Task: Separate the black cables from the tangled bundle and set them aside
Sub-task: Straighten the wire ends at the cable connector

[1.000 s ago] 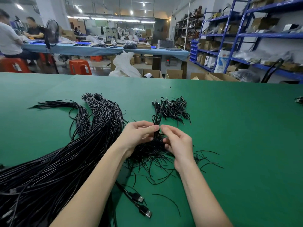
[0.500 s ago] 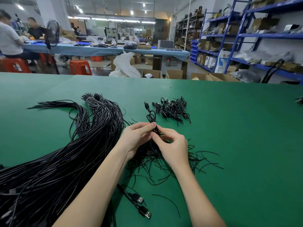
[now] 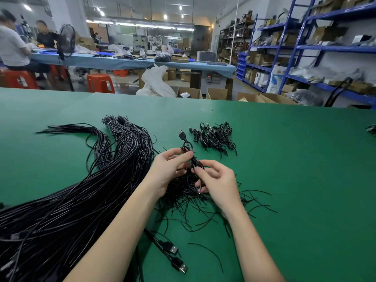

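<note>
A tangled bundle of short black cables (image 3: 189,192) lies on the green table (image 3: 295,180) under my hands. My left hand (image 3: 168,169) pinches a short black cable (image 3: 188,148) whose USB plug points up and away. My right hand (image 3: 218,183) pinches the same cable lower down, fingers curled round its thin end. A small pile of sorted short cables (image 3: 213,137) lies just beyond my hands. A big sheaf of long black cables (image 3: 81,190) fans over the table's left side.
Two USB plugs (image 3: 177,259) lie near the front edge between my forearms. Loose wire ends (image 3: 258,202) stick out to the right of the tangle. Another cable clump (image 3: 372,130) sits at the far right edge. Shelves, boxes and seated people are beyond the table.
The cable's plug has risen and swung left, away from the sorted pile. My right hand has slid down and towards me along the cable. My left hand still pinches it.
</note>
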### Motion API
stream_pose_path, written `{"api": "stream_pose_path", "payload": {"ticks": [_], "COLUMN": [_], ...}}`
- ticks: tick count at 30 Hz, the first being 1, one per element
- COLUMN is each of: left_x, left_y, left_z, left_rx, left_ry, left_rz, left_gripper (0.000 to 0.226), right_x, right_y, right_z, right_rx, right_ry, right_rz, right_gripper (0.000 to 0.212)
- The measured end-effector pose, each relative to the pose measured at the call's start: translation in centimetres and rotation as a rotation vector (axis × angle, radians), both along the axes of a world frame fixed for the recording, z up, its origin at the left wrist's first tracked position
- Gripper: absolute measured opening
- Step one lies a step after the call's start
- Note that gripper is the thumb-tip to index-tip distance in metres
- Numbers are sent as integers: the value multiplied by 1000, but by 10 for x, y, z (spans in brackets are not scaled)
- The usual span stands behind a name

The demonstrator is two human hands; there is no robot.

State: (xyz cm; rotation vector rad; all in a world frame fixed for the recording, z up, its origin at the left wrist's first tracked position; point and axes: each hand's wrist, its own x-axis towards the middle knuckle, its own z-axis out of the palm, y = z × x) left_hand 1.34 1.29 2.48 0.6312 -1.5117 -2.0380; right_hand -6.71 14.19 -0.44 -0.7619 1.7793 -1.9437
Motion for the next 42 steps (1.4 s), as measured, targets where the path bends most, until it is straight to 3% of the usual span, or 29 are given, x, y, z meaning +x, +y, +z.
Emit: {"api": "stream_pose_path", "payload": {"ticks": [6, 11, 21, 27, 35, 42], "left_x": [1, 0, 3, 6, 7, 5], "left_y": [-3, -2, -10, -13, -9, -8], "left_z": [0, -3, -9, -17, -27, -27], "left_rx": [8, -138, -602, -1072, -1213, -1215], "left_ry": [42, -41, -175, -301, -413, -434], "left_rz": [-37, -72, 57, 117, 63, 32], "left_gripper": [14, 29, 12, 16, 23, 23], "right_x": [-5, -7, -36, -80, -122, -100], "right_y": [7, 8, -8, -74, -117, -114], "right_z": [2, 1, 2, 25, 4, -5], "right_rx": [-18, 82, 68, 153, 577, 616], "right_ry": [-107, -4, -36, 37, 337, 772], "right_rz": [29, 14, -179, -225, -366, -360], "right_gripper": [18, 13, 11, 13, 21, 30]}}
